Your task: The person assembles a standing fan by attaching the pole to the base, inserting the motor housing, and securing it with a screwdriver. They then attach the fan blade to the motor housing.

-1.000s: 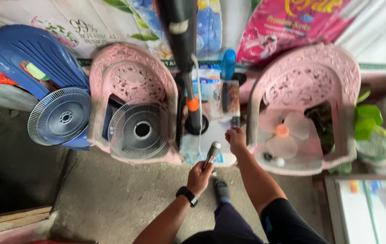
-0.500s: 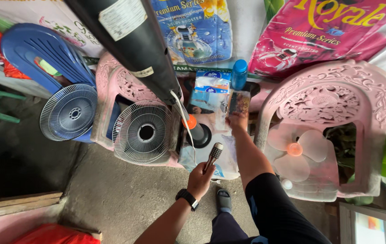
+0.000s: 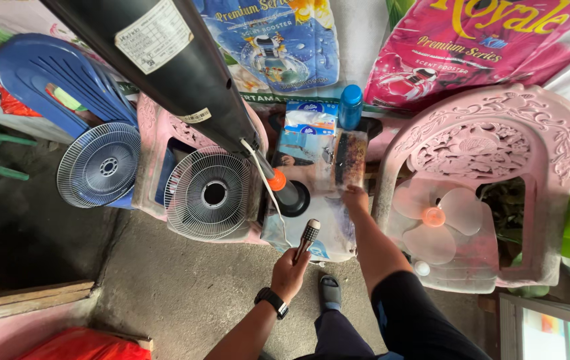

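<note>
Black tubular fan stand (image 3: pixel 165 67) slanting up beyond both hands; clear plastic packet (image 3: pixel 350 160) just past right hand (image 3: pixel 355 198), fingers touching its lower edge, grip unclear; dark-handled screwdriver (image 3: pixel 307 238) clamped upright in left hand (image 3: pixel 289 272).

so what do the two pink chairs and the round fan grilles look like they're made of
The pink chairs look like moulded plastic: one-piece ornate relief, matte, scuffed and grimy. The fan grilles look like thin metal wire, coated white or light grey, with fine radial spokes; a plastic make cannot be ruled out.
</note>
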